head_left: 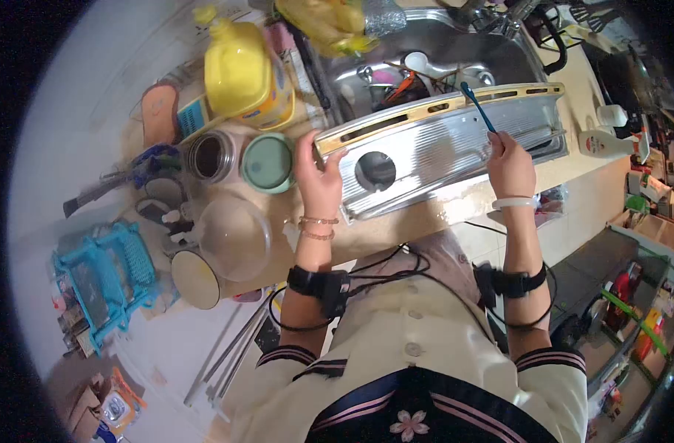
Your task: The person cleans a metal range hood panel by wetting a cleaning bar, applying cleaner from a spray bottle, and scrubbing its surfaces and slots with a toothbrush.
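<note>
A long ribbed metal panel (pixel 440 151) lies tilted across the sink's front edge. It has a round hole near its left end and a yellowed, slotted strip along its far side. My left hand (pixel 320 176) grips the panel's left end, thumb over the near face. In my right hand (pixel 511 168) is a dark teal toothbrush (pixel 480 111), pinched by the handle. Its head points away from me and overlaps the slotted strip in this view.
Behind the panel, the steel sink (pixel 525 63) holds small items. To the left stand a yellow jug (pixel 237 74), a glass jar (pixel 210 156), a green lid (pixel 267 163) and a clear dome (pixel 235 238). A blue rack (pixel 104 277) sits farther left; a white bottle (pixel 603 144) lies right.
</note>
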Tool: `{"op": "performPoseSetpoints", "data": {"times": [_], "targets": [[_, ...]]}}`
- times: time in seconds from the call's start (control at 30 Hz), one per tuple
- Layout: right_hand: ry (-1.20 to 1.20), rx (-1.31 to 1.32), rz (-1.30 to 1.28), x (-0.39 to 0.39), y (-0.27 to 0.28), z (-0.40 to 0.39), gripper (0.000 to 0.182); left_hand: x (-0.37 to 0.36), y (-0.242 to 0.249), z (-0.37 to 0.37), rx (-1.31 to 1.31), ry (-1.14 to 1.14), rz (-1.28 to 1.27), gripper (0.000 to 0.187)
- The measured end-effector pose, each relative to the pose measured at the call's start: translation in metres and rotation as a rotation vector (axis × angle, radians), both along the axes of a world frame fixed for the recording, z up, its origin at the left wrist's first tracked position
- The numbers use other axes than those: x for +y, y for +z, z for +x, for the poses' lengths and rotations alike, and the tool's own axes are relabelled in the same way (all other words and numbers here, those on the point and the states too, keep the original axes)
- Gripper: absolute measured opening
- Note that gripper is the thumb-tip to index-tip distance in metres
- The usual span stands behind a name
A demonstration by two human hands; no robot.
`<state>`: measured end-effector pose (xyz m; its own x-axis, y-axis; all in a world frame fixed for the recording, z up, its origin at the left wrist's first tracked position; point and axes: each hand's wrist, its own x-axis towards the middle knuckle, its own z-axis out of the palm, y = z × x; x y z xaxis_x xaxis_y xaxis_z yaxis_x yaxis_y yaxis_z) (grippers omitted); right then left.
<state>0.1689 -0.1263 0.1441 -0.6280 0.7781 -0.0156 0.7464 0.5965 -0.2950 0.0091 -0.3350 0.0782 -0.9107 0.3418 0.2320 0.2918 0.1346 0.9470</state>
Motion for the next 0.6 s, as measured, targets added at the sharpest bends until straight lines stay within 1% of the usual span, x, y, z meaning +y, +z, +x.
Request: {"op": "performPoseSetpoints", "data": {"times": [0.03,0.07,0.1,0.17,0.23,0.27,0.3,0.33,0.37,0.4,0.43,0.47,0.5,0.57,0.6], "targets": [[0.014,0.036,0.021,0.004,0.006,-0.003,0.02,0.0,-0.005,-0.001,0.008,0.012,0.006,0.039],[0.097,-0.059,0.016,-0.014,0.0,-0.011,0.019,0.0,-0.008,-0.002,0.012,0.02,0.006,0.039],[0.179,-0.157,0.007,-0.035,0.001,-0.022,0.019,0.0,-0.008,-0.003,0.038,0.044,-0.059,0.039],[0.159,-0.2,0.047,-0.015,-0.003,-0.013,0.02,0.0,-0.01,-0.001,-0.09,0.007,0.046,0.041],[0.132,-0.249,0.079,0.012,-0.008,0.004,0.022,0.001,-0.001,0.006,-0.118,0.027,0.029,0.042],[0.02,-0.09,0.015,0.056,-0.008,0.023,0.024,0.002,0.003,0.006,-0.127,0.044,0.022,0.043],[-0.042,-0.006,0.005,0.089,-0.008,0.04,0.024,0.0,0.001,0.005,-0.133,0.054,-0.04,0.043],[-0.028,0.01,0.04,0.093,-0.007,0.038,0.024,-0.002,-0.003,0.003,-0.135,0.075,-0.099,0.043],[-0.013,0.028,0.072,0.09,-0.007,0.034,0.025,-0.003,-0.005,0.002,-0.137,0.098,-0.159,0.044],[0.045,-0.088,0.045,0.075,-0.008,0.024,0.025,0.002,0.005,0.003,-0.189,0.053,-0.106,0.042],[0.104,-0.202,0.017,0.051,-0.009,0.011,0.025,0.003,0.005,0.004,-0.176,0.064,-0.076,0.042],[0.246,-0.137,-0.042,0.029,0.004,0.006,0.023,0.001,0.0,0.003,-0.16,0.071,-0.045,0.042],[0.201,-0.142,-0.053,0.043,0.002,0.01,0.022,-0.003,-0.007,0.001,-0.148,0.071,-0.013,0.042],[0.104,-0.17,-0.068,0.093,-0.006,0.033,0.021,-0.01,-0.017,-0.001,-0.13,0.072,-0.11,0.043],[0.063,-0.057,-0.054,0.126,-0.011,0.049,0.022,-0.006,-0.007,0.002,-0.131,0.091,-0.152,0.043]]}}
